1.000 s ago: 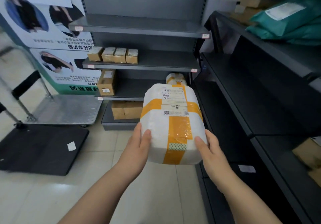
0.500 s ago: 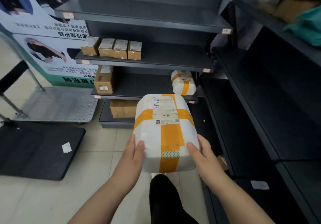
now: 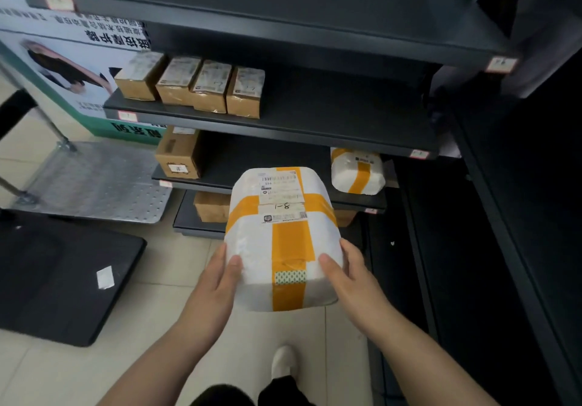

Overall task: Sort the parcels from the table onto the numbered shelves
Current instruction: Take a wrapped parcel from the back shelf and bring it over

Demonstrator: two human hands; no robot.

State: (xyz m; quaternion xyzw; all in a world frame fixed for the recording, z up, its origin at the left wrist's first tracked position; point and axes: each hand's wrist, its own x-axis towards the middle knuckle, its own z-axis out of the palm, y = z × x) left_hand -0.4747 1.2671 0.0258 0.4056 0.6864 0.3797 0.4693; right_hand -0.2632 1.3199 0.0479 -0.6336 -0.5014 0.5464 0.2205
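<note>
I hold a white parcel (image 3: pixel 283 238) crossed with orange tape, its label hand-marked "1-8", in front of a dark shelf unit (image 3: pixel 283 128). My left hand (image 3: pixel 217 283) grips its left side and my right hand (image 3: pixel 349 276) grips its right side. A similar white and orange parcel (image 3: pixel 357 171) lies at the right end of the lower shelf (image 3: pixel 220 182), just beyond the one I carry. Small number tags (image 3: pixel 419 153) are stuck on the shelf edges.
Several small brown boxes (image 3: pixel 192 86) line the middle shelf's left part. A brown carton (image 3: pixel 178 157) stands on the lower shelf's left end, another (image 3: pixel 211 205) below it. A metal trolley deck (image 3: pixel 94 182) and black mat (image 3: pixel 59 276) lie on the floor left. Dark shelving (image 3: pixel 504 216) runs along the right.
I have stepped closer to the shelf unit and look further down. The parcel in both hands now sits just in front of the lower shelf, near the other white parcel.
</note>
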